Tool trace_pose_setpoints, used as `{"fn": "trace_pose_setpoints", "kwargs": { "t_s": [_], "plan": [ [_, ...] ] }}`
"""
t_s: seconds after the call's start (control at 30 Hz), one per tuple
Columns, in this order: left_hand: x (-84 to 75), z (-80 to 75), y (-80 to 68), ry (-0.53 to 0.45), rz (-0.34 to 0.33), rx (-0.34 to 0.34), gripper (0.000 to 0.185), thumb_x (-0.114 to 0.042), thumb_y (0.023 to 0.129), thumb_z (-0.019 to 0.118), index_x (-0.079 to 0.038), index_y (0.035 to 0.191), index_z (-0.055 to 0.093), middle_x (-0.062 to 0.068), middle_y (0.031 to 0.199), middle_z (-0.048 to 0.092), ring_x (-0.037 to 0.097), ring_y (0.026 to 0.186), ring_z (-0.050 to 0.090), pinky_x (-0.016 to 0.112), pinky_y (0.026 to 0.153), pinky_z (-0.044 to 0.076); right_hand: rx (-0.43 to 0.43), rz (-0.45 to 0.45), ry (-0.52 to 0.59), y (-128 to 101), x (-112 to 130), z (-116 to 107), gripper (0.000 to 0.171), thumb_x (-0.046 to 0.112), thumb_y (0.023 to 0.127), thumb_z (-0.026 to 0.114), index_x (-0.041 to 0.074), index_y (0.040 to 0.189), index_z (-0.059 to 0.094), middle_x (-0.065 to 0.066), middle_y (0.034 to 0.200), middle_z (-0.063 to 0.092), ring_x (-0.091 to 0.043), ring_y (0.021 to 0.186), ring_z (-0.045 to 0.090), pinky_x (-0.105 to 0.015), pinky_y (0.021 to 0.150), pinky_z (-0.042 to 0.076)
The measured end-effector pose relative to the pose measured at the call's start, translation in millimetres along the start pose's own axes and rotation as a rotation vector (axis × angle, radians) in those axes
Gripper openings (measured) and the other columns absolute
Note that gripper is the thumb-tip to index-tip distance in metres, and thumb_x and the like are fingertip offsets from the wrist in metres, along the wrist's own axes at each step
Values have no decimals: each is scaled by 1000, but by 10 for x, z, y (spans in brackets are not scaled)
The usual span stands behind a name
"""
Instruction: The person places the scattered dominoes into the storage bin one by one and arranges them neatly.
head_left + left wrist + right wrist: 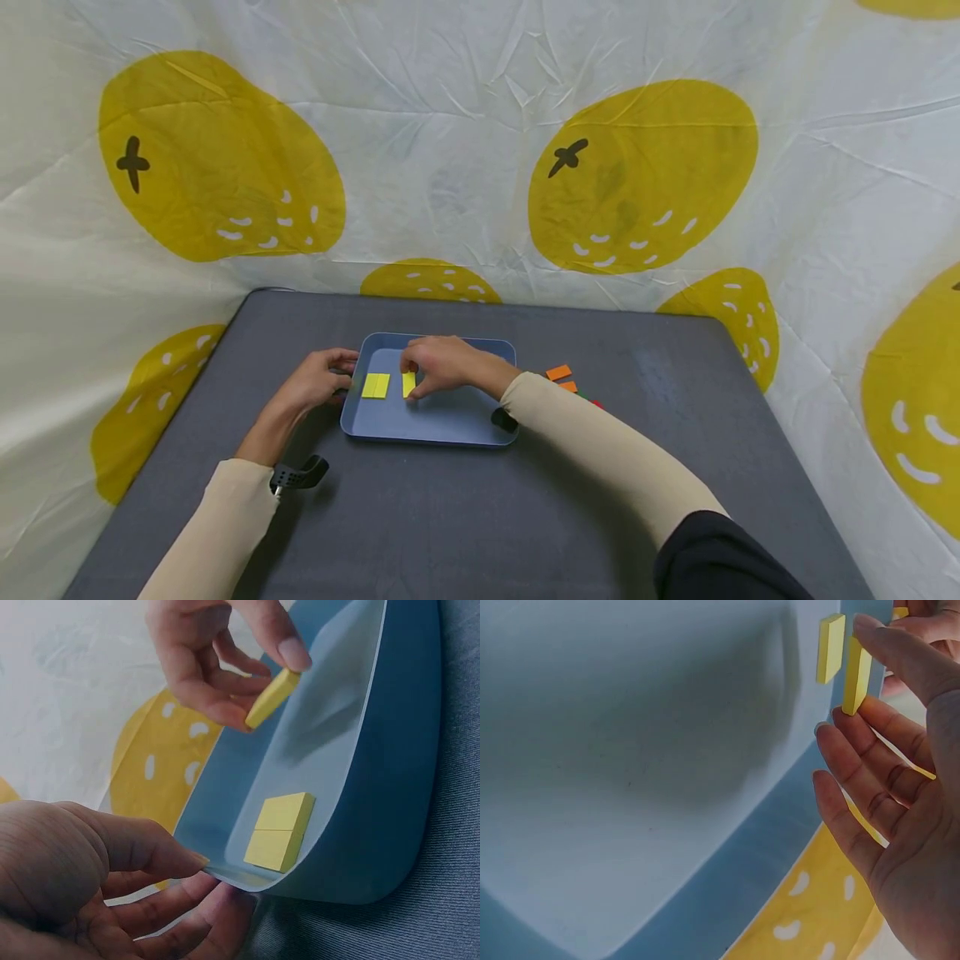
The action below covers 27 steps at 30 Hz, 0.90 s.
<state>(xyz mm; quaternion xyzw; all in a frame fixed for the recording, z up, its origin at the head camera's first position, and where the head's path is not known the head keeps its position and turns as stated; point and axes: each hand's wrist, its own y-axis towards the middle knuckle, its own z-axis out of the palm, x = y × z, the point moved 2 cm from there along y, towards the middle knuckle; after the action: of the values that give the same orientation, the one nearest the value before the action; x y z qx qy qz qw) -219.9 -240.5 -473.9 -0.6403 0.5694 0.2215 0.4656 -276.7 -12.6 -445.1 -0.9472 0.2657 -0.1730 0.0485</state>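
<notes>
My right hand [442,364] pinches a yellow block [271,698] between thumb and forefinger, holding it just above the floor of the blue tray [435,429]. In the left wrist view that block is tilted and clear of the tray floor; from the head view it hangs near the tray's left half, just to the right of the two others. Those two yellow blocks [376,386] lie flat in the tray, side by side and touching, close to its left wall.

My left hand [324,379] is at the tray's left rim — fingers curled under the edge and thumb on top, so it grips the rim itself. The remaining fingers of my right hand are spread loosely below the block, as the right wrist view shows.

The tray sits on the grey surface [465,517], about in the middle. To its right, on the surface and apart from the tray, lie some orange blocks [561,377], with a bit of green and red just beyond them — partly hidden by my right sleeve [600,450]. A cloth with big yellow fruit prints [645,175] hangs behind.
</notes>
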Motion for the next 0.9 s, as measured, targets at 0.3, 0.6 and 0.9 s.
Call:
{"fn": "trace_pose_setpoints", "kwargs": {
  "t_s": [0.3, 0.6, 0.9],
  "plan": [
    [25, 7, 23, -4, -26, -7, 54, 4, 97, 55, 2, 149, 44, 29, 139, 51, 39, 118, 57, 46, 81, 60, 23, 34, -36, 162, 56, 78, 46, 48, 86, 79, 15, 116, 69, 3, 107, 61, -11, 93, 55, -25, 76, 48],
    [17, 12, 20, -6, -32, -10, 54, 3, 97, 55, 1, 150, 44, 29, 140, 50, 41, 120, 56, 49, 83, 59, -15, 70, -75, 281, 50, 175, 43, 50, 84, 80, 16, 108, 69, 4, 96, 60, -11, 84, 54, -25, 67, 45],
    [27, 4, 30, -9, -30, -3, 54, 3, 97, 54, 1, 150, 44, 29, 141, 50, 40, 120, 56, 48, 83, 60, -33, 98, -97, 323, 63, 230, 43, 50, 85, 79, 16, 110, 70, 3, 100, 59, -11, 85, 54, -25, 67, 46]
  ]
}}
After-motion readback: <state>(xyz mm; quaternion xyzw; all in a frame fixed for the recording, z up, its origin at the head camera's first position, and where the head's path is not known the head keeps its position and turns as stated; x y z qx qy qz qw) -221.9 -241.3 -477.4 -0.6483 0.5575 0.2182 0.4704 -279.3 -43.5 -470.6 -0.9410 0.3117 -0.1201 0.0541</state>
